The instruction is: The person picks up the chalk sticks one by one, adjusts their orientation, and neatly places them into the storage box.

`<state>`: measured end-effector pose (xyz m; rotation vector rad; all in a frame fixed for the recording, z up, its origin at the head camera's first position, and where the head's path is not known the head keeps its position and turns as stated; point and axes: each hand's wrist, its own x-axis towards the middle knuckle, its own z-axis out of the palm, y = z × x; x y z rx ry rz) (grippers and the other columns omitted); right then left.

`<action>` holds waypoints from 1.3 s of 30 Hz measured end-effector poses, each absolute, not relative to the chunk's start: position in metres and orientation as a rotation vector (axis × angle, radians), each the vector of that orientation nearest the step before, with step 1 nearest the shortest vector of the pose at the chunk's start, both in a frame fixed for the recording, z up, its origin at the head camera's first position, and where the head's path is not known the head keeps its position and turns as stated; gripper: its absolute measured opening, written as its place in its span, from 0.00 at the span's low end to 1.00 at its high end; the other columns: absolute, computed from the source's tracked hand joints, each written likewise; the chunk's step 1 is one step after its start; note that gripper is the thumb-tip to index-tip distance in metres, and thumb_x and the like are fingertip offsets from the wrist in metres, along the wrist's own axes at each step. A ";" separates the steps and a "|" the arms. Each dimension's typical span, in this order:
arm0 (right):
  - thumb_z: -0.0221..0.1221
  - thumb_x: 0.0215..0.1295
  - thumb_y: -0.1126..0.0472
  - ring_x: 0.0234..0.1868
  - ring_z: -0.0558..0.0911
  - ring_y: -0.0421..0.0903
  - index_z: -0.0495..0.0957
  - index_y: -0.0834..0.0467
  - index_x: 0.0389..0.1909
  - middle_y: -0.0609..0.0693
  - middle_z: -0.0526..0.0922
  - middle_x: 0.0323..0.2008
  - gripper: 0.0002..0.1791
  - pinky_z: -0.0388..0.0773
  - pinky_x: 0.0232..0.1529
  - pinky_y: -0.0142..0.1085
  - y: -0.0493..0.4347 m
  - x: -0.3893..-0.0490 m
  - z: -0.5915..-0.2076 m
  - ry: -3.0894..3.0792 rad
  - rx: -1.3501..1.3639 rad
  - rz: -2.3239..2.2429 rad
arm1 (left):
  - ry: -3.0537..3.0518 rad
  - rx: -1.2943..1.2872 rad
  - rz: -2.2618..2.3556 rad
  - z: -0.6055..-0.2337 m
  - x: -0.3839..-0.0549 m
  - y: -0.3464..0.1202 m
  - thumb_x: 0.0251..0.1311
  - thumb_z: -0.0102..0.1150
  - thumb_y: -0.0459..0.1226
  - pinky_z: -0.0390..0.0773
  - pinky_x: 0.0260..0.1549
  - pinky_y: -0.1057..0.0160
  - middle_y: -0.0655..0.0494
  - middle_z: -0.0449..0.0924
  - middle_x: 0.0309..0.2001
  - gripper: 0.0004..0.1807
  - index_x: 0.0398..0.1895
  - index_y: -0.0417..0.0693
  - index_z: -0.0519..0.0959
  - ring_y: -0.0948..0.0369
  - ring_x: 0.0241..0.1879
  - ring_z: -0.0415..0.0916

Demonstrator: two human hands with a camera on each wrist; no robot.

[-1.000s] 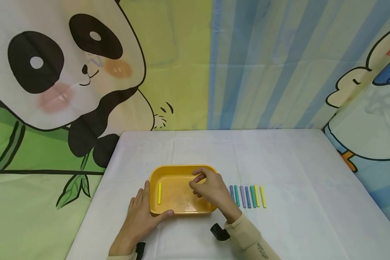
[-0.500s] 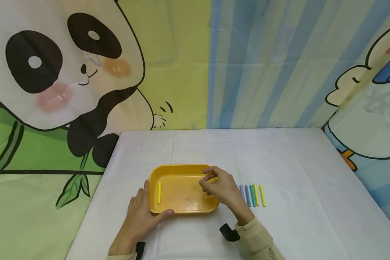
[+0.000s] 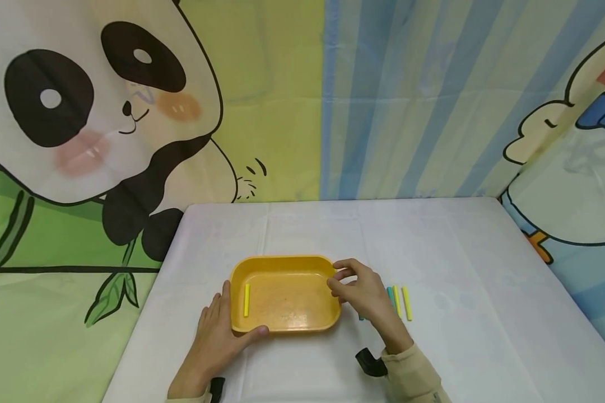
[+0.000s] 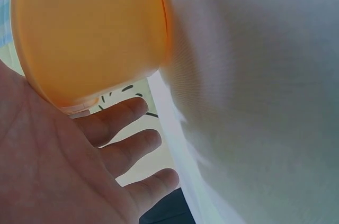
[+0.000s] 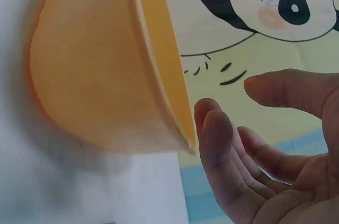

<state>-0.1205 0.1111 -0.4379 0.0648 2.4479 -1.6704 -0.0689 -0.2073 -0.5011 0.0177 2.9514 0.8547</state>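
Observation:
A yellow chalk-like stick (image 3: 246, 300) lies near the left end inside a yellow plastic tray (image 3: 292, 305). My left hand (image 3: 214, 338) rests against the tray's left front corner, fingers extended along the side and thumb at the front rim. In the left wrist view the tray (image 4: 90, 28) sits between thumb and palm, and the other fingers stretch past it. Just beyond the tray's right rim is my right hand (image 3: 365, 291), fingers loosely bent and nothing between them. The right wrist view has its thumb and fingertips apart beside the tray wall (image 5: 95, 65).
Right of the tray, a row of sticks lies on the white tablecloth (image 3: 484, 313), partly hidden behind the right hand. Two yellow sticks (image 3: 407, 303) and a green one (image 3: 390, 293) show. A printed panda curtain (image 3: 156, 157) hangs behind the table.
My right hand has moved right, from over the tray to beyond its right rim, covering more of the stick row. My left hand and the yellow stick in the tray stay put.

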 end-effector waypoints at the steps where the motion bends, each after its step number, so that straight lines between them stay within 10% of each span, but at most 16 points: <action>1: 0.68 0.64 0.57 0.34 0.88 0.53 0.78 0.57 0.60 0.52 0.82 0.43 0.24 0.86 0.36 0.41 0.113 -0.120 -0.438 2.445 0.077 -1.677 | 2.947 0.011 0.856 -0.501 -0.069 -0.207 0.44 0.65 0.75 0.41 0.72 0.35 0.33 0.47 0.78 0.76 0.82 0.45 0.32 0.36 0.76 0.44; 39: 0.66 0.67 0.50 0.36 0.88 0.50 0.75 0.58 0.64 0.54 0.82 0.49 0.28 0.84 0.43 0.43 0.188 -0.105 -0.462 2.510 0.276 -1.572 | 2.935 -0.009 0.865 -0.501 -0.070 -0.206 0.43 0.65 0.75 0.43 0.73 0.38 0.35 0.48 0.78 0.77 0.82 0.45 0.32 0.39 0.75 0.49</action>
